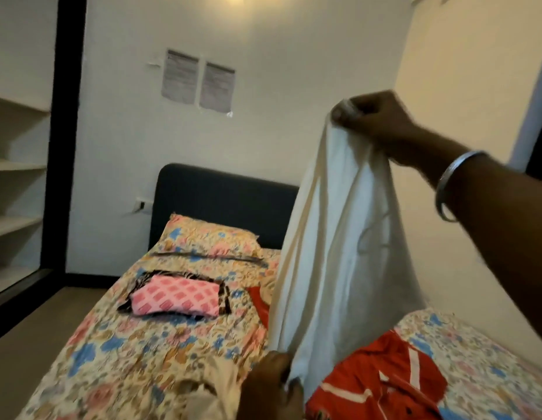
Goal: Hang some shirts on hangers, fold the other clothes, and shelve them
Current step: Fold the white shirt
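Right hand (pixel 375 116) pinches white cloth (pixel 339 237) high above bed (pixel 127 344); left hand (pixel 272 386) grips lower edge. Judgement: find matching corners, pull taut, lay flat clear of red shirt (pixel 385 380), then fold.

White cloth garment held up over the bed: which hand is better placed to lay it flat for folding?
Probably the right hand: it pinches the white cloth garment at its raised top and controls the drape. The left hand grips only the lower edge near the floral bedsheet.
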Demonstrator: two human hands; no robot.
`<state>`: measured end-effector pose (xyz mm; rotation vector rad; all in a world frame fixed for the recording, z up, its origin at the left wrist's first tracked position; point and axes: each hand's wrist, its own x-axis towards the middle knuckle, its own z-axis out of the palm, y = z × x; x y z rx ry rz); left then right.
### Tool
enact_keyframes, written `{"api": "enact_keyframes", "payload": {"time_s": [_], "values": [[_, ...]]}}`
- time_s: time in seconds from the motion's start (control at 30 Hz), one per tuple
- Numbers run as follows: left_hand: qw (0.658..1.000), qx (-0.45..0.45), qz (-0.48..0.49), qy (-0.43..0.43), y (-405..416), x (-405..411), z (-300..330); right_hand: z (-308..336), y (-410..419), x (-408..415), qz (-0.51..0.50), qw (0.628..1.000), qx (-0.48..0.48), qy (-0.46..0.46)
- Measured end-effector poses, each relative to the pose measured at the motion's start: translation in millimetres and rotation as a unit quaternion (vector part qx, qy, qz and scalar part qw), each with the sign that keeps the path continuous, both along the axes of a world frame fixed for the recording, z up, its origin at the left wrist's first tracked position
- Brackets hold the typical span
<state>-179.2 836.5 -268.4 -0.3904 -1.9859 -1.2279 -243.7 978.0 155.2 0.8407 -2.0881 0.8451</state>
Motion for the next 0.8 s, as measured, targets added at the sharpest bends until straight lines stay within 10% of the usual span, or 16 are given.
{"api": "enact_keyframes", "payload": {"time_s": [0.33, 0.57, 0.8], "values": [[0.952, 0.138, -0.163, -0.219, -106.7, -62.2, 25.5, -9.4, -17.3, 23.1, 0.074, 0.987, -0.058, -0.133], [0.796, 0.305, -0.381, -0.357, -74.1, -56.5, 57.4, 1.5, 1.7, 44.9, 0.143, 0.970, -0.018, -0.197], [0.737, 0.239, -0.489, -0.401, -63.2, -36.8, 55.2, -4.0, 19.2, 28.2, 0.104, 0.968, -0.073, -0.218]]}}
